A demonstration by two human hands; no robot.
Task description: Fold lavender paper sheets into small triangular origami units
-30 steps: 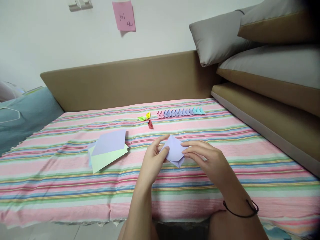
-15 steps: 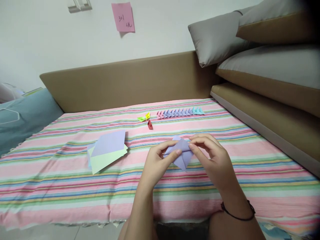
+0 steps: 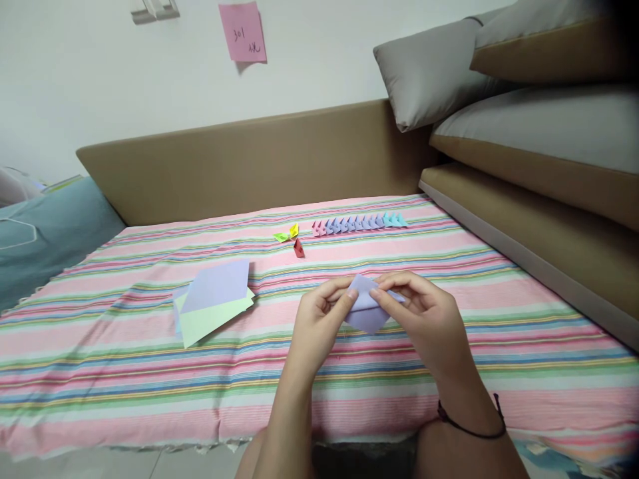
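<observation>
Between my two hands is a folded piece of purple origami paper (image 3: 368, 318), held just above the striped cloth. My left hand (image 3: 322, 319) pinches its left side, thumb on top. On the other side my right hand (image 3: 424, 319) grips it the same way, and the two thumbs are close together. A horizontal fold edge crosses the paper below the thumbs. The fingers beneath the paper are partly hidden. Beyond my hands stands a row of small folded paper pieces (image 3: 352, 225) in pink, purple and light blue.
Loose purple and pale green paper sheets (image 3: 217, 287) lie to the left. Small folded pieces in green (image 3: 281, 237), yellow (image 3: 294, 230) and red (image 3: 298, 248) sit near the row. Cushions (image 3: 539, 126) are piled at the right, and a brown backrest (image 3: 249, 163) stands behind.
The purple paper has been turned in my hands, and its fold edge now lies lower. Both thumbs have moved closer together on it. The other papers stay where they were.
</observation>
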